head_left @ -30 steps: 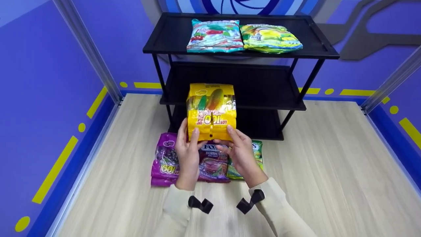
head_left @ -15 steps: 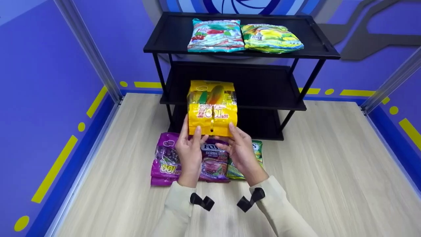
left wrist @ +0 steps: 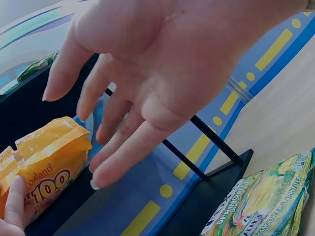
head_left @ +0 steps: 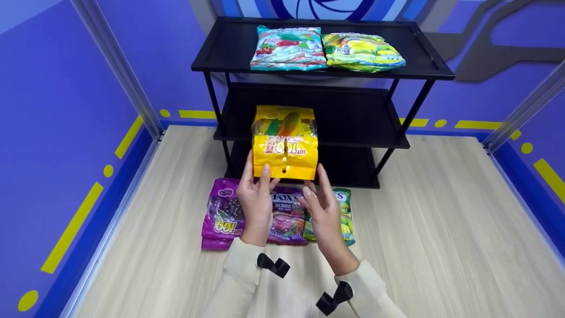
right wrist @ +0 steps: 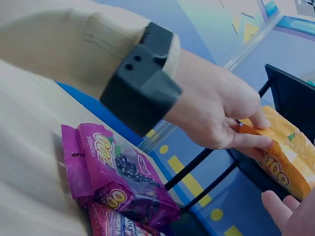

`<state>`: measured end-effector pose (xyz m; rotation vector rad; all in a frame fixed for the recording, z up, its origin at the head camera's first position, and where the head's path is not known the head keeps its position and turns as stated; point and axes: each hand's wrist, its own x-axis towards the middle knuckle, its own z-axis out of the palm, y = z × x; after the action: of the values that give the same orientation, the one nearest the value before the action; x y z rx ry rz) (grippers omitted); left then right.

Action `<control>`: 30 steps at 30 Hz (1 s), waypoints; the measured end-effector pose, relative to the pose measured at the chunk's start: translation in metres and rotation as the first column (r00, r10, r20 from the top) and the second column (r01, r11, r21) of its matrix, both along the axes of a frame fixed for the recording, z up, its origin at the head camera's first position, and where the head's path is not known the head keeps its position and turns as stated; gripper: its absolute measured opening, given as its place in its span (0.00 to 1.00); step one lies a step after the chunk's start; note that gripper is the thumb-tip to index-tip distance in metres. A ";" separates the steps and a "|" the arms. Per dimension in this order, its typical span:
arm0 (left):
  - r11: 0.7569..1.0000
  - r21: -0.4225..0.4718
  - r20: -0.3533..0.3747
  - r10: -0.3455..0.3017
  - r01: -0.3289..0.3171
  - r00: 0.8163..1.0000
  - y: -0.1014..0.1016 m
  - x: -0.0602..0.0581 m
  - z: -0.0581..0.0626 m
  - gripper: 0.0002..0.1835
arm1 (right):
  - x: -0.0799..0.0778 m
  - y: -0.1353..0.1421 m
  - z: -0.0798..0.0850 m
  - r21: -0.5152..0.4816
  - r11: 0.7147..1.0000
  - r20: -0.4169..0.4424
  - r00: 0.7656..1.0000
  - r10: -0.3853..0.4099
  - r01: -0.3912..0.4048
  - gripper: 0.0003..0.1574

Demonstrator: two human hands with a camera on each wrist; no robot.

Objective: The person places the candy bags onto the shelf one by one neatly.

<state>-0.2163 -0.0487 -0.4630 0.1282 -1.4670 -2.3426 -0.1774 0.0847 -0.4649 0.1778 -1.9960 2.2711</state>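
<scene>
A yellow bag of candy [head_left: 284, 141], printed with a mango, is at the front of the middle shelf [head_left: 353, 119], its near end sticking out past the edge. My left hand [head_left: 256, 203] grips the bag's near left corner, thumb on top. In the right wrist view the left hand [right wrist: 216, 110] has its fingers on that bag [right wrist: 288, 152]. Close to the near right corner, my right hand [head_left: 325, 216] is apart from the bag, fingers extended. The left wrist view shows this right hand [left wrist: 157, 83] palm on, holding nothing.
On the floor before the rack lie a purple candy bag [head_left: 220, 212], a berries bag [head_left: 288, 216] and a green bag [head_left: 342, 216]. The top shelf [head_left: 234, 48] carries a teal bag [head_left: 289, 48] and a yellow-green bag [head_left: 362, 52]. Blue walls [head_left: 57, 110] surround the rack.
The yellow candy bag has moved slightly away toward the shelf. My right hand has let go of its near right corner and drawn back, while the left keeps its grip.
</scene>
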 end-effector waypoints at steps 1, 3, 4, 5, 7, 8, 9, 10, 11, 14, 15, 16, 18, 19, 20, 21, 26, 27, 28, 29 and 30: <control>1.000 0.002 -0.002 -0.003 0.003 1.000 0.000 0.000 0.000 0.30 | 0.000 -0.001 0.000 0.031 1.000 -0.013 1.000 0.004 -0.004 0.41; 1.000 0.000 -0.004 -0.011 0.011 1.000 -0.001 0.000 0.001 0.30 | -0.001 -0.002 0.000 0.095 0.995 -0.029 1.000 0.010 -0.008 0.42; 1.000 -0.001 -0.004 -0.014 0.014 1.000 -0.001 0.000 0.002 0.31 | -0.001 -0.003 0.000 0.113 0.994 -0.037 0.999 0.014 -0.010 0.43; 1.000 0.001 -0.002 -0.019 0.019 1.000 -0.001 0.000 0.002 0.31 | -0.002 -0.003 0.000 0.132 0.991 -0.043 0.999 0.017 -0.011 0.44; 1.000 -0.001 0.003 -0.023 0.023 1.000 -0.002 -0.001 0.003 0.30 | -0.004 -0.004 0.001 0.157 0.988 -0.057 0.998 0.022 -0.013 0.44; 1.000 -0.004 0.009 -0.022 0.022 1.000 -0.002 -0.001 0.004 0.30 | -0.004 -0.005 0.001 0.163 0.987 -0.059 0.998 0.025 -0.015 0.45; 1.000 -0.007 0.016 -0.023 0.023 1.000 -0.003 -0.001 0.004 0.30 | -0.005 -0.005 0.002 0.166 0.986 -0.060 0.998 0.027 -0.017 0.45; 1.000 -0.012 0.022 -0.025 0.025 0.999 -0.003 -0.002 0.005 0.30 | -0.006 -0.005 0.002 0.168 0.986 -0.061 0.998 0.029 -0.019 0.45; 1.000 -0.016 0.028 -0.027 0.027 0.999 -0.004 -0.003 0.005 0.30 | -0.007 -0.005 0.002 0.172 0.985 -0.060 0.998 0.032 -0.021 0.45; 0.999 -0.029 0.038 -0.034 0.035 0.999 -0.005 -0.005 0.006 0.30 | -0.010 -0.005 0.003 0.170 0.985 -0.063 0.997 0.041 -0.030 0.45; 0.999 -0.037 0.039 -0.038 0.039 0.999 -0.006 -0.005 0.006 0.30 | -0.011 -0.004 0.003 0.170 0.985 -0.064 0.997 0.044 -0.033 0.45; 0.998 -0.046 0.039 -0.042 0.043 0.998 -0.007 -0.006 0.007 0.31 | -0.013 -0.004 0.003 0.170 0.985 -0.067 0.997 0.049 -0.037 0.44; 0.997 -0.063 0.040 -0.049 0.052 0.998 -0.009 -0.007 0.008 0.31 | -0.014 -0.005 0.004 0.174 0.984 -0.064 0.996 0.055 -0.043 0.45; 0.996 -0.071 0.042 -0.055 0.058 0.998 -0.010 -0.008 0.008 0.32 | -0.015 -0.005 0.005 0.179 0.983 -0.061 0.996 0.058 -0.046 0.45; 0.995 -0.082 0.044 -0.060 0.063 0.997 -0.012 -0.009 0.009 0.32 | -0.016 -0.005 0.006 0.183 0.982 -0.060 0.996 0.060 -0.049 0.45; 0.994 -0.090 0.047 -0.066 0.070 0.997 -0.013 -0.010 0.009 0.32 | -0.016 -0.006 0.006 0.189 0.981 -0.057 0.996 0.061 -0.050 0.45; 0.987 -0.112 0.063 -0.107 0.113 0.992 -0.022 -0.018 0.009 0.31 | -0.020 -0.009 0.010 0.196 0.979 -0.050 0.996 0.075 -0.064 0.45; 0.986 -0.114 0.066 -0.115 0.122 0.991 -0.024 -0.020 0.008 0.31 | -0.021 -0.009 0.010 0.197 0.978 -0.044 0.996 0.078 -0.068 0.45; 0.985 -0.110 0.067 -0.124 0.130 0.990 -0.025 -0.020 0.008 0.31 | -0.021 -0.010 0.010 0.196 0.978 -0.039 0.996 0.081 -0.072 0.45; 0.985 -0.109 0.064 -0.129 0.135 0.990 -0.026 -0.020 0.007 0.31 | -0.021 -0.011 0.010 0.196 0.978 -0.033 0.996 0.083 -0.075 0.45; 0.985 -0.112 0.058 -0.129 0.135 0.990 -0.026 -0.019 0.007 0.31 | -0.022 -0.012 0.011 0.193 0.978 -0.029 0.996 0.087 -0.080 0.46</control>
<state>-0.2354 -0.0752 -0.4562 0.0619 -1.6793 -2.3652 -0.1993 0.0730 -0.4543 0.3248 -2.2261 2.1021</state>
